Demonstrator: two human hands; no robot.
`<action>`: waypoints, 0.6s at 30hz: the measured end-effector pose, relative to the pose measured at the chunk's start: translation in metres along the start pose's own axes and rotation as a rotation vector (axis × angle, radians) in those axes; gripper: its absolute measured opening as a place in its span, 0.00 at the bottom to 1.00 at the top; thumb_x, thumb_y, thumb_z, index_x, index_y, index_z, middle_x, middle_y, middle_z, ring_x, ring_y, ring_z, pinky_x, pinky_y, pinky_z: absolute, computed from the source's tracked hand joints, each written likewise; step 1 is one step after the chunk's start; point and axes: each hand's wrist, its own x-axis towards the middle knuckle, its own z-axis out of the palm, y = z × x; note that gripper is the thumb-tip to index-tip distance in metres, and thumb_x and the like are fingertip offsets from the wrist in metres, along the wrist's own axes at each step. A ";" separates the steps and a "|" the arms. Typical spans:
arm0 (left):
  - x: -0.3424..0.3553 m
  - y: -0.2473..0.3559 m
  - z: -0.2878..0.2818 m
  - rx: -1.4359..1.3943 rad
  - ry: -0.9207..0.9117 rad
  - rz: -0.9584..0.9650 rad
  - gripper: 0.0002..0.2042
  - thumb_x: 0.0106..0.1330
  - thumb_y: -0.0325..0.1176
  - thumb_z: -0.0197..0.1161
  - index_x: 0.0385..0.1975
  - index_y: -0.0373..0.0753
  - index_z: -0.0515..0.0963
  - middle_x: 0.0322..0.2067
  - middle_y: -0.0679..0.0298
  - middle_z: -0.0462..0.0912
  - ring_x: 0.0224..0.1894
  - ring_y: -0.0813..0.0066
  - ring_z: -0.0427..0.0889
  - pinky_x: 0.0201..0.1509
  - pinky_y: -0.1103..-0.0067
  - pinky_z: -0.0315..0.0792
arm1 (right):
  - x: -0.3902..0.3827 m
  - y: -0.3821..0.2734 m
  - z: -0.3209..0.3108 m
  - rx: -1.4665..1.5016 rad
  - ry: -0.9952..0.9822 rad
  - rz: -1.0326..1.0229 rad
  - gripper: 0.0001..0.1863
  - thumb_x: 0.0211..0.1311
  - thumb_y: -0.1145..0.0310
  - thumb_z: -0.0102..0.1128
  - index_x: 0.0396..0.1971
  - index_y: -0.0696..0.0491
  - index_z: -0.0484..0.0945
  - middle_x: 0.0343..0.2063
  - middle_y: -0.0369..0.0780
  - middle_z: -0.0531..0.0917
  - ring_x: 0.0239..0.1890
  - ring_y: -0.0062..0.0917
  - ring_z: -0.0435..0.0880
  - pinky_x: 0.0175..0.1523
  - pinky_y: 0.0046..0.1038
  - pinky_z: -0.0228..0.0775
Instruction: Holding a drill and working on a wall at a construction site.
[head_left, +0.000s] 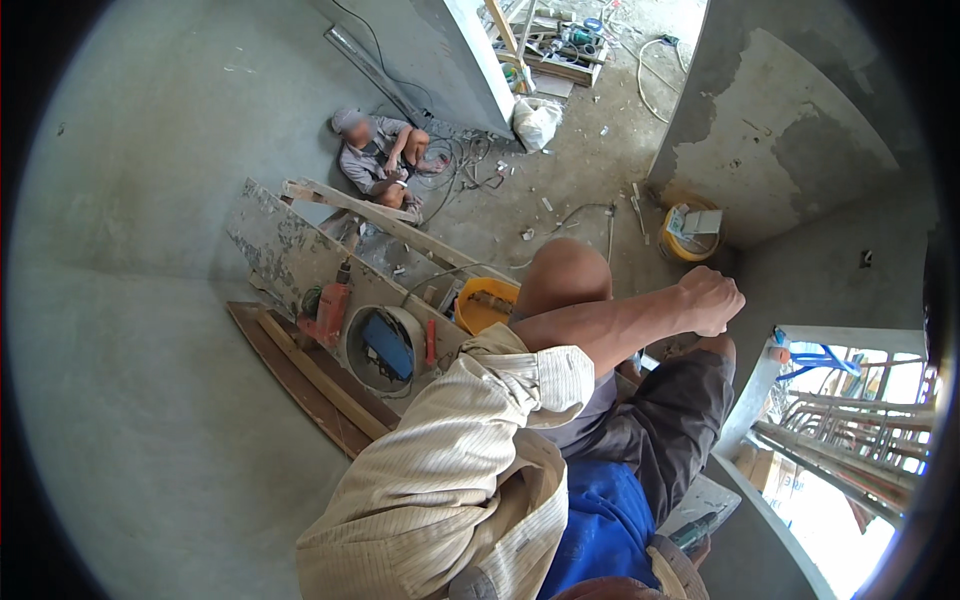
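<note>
My left forearm, in a rolled-up striped sleeve (430, 480), stretches across my bent knee (568, 272). At its end my left hand (712, 300) is curled into a fist above the other knee, and nothing shows in it. Of my right hand (703, 551) only a sliver appears at the lower right, its fingers mostly hidden. Beside that hand is a dark green tool (692, 531), too small to name, in front of a grey board (706, 497).
On a plank (290, 237) to my left lie a red power drill (327, 312) and a round bucket (384, 345) with something blue inside. Beyond are a yellow bucket (486, 303), another one (690, 235), a seated person (378, 160), cables (456, 165) and a white sack (537, 122).
</note>
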 end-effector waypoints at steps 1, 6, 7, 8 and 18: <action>0.000 -0.001 0.000 -0.003 -0.001 0.000 0.17 0.56 0.41 0.69 0.38 0.35 0.80 0.36 0.51 0.84 0.39 0.55 0.86 0.41 0.65 0.79 | -0.001 0.001 0.002 -0.005 0.012 -0.003 0.37 0.49 0.79 0.60 0.63 0.37 0.69 0.43 0.54 0.78 0.45 0.49 0.79 0.50 0.44 0.70; -0.001 -0.001 0.002 -0.007 -0.010 -0.008 0.16 0.56 0.41 0.69 0.38 0.35 0.81 0.36 0.51 0.84 0.39 0.55 0.86 0.42 0.65 0.79 | -0.001 0.011 0.016 -0.033 0.064 0.001 0.35 0.50 0.78 0.60 0.61 0.39 0.70 0.42 0.52 0.78 0.46 0.47 0.79 0.51 0.43 0.69; -0.002 -0.001 0.001 -0.004 -0.012 -0.007 0.16 0.56 0.41 0.69 0.38 0.36 0.81 0.36 0.51 0.84 0.39 0.55 0.86 0.42 0.65 0.79 | -0.002 0.013 0.018 -0.040 0.073 0.000 0.34 0.50 0.78 0.60 0.60 0.40 0.70 0.42 0.51 0.78 0.46 0.47 0.79 0.52 0.43 0.69; -0.002 -0.001 0.002 -0.004 -0.014 -0.008 0.16 0.56 0.41 0.69 0.38 0.36 0.81 0.36 0.51 0.84 0.39 0.55 0.86 0.42 0.65 0.79 | -0.002 0.015 0.022 -0.049 0.084 0.001 0.34 0.50 0.77 0.60 0.60 0.40 0.70 0.42 0.51 0.78 0.46 0.46 0.79 0.52 0.43 0.69; 0.000 -0.002 0.002 -0.006 -0.018 -0.025 0.15 0.56 0.40 0.69 0.38 0.36 0.81 0.37 0.52 0.84 0.40 0.55 0.86 0.42 0.65 0.79 | 0.000 0.035 0.060 -0.132 0.233 0.005 0.29 0.51 0.75 0.62 0.56 0.45 0.72 0.42 0.47 0.79 0.47 0.42 0.79 0.56 0.42 0.67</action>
